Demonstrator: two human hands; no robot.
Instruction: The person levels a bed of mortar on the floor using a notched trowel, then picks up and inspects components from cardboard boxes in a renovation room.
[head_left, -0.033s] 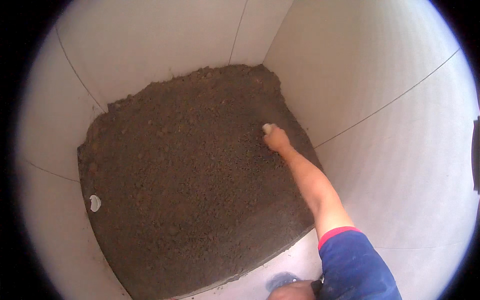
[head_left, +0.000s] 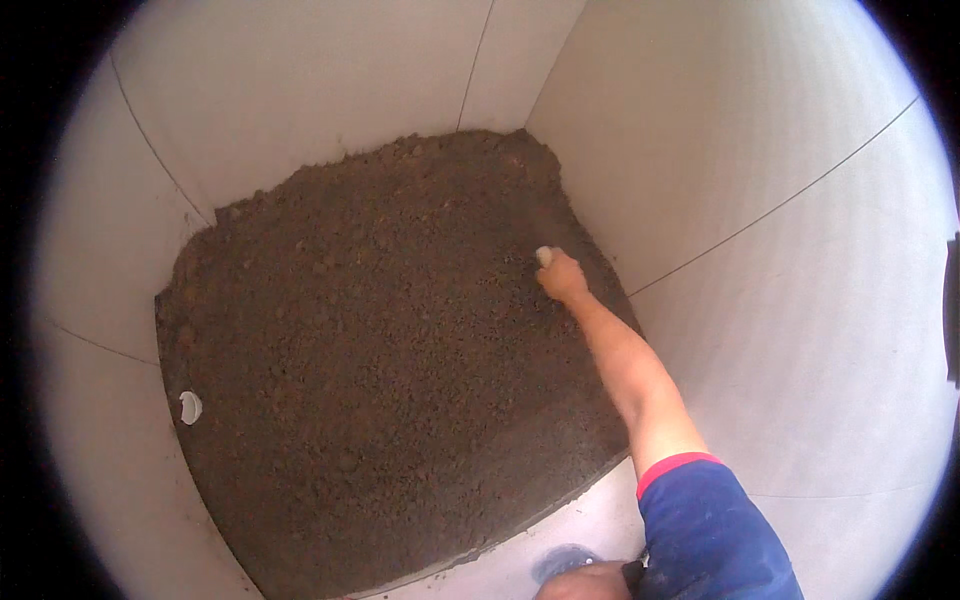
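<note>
My right hand (head_left: 560, 275) reaches into a broad bed of brown, granular soil-like material (head_left: 360, 340), near its right side. Its fingers are closed on a small pale object (head_left: 544, 256), whose shape I cannot make out fully; whatever lies below it is hidden in the dark surface. My bare forearm and blue, red-cuffed sleeve cross the lower right. I cannot see my left hand clearly; a patch of skin (head_left: 582, 585) shows at the lower edge, too cropped to identify.
Pale tiled or panelled walls (head_left: 760, 130) enclose the bed on the back and sides. A white, broken-ring-shaped piece (head_left: 191, 407) sits at its left edge. A pale strip (head_left: 500, 560) runs along the near edge, with a blue-grey round item (head_left: 565, 560) on it.
My right hand, with the pale object in it, has shifted slightly to the right over the brown material. The rest looks the same.
</note>
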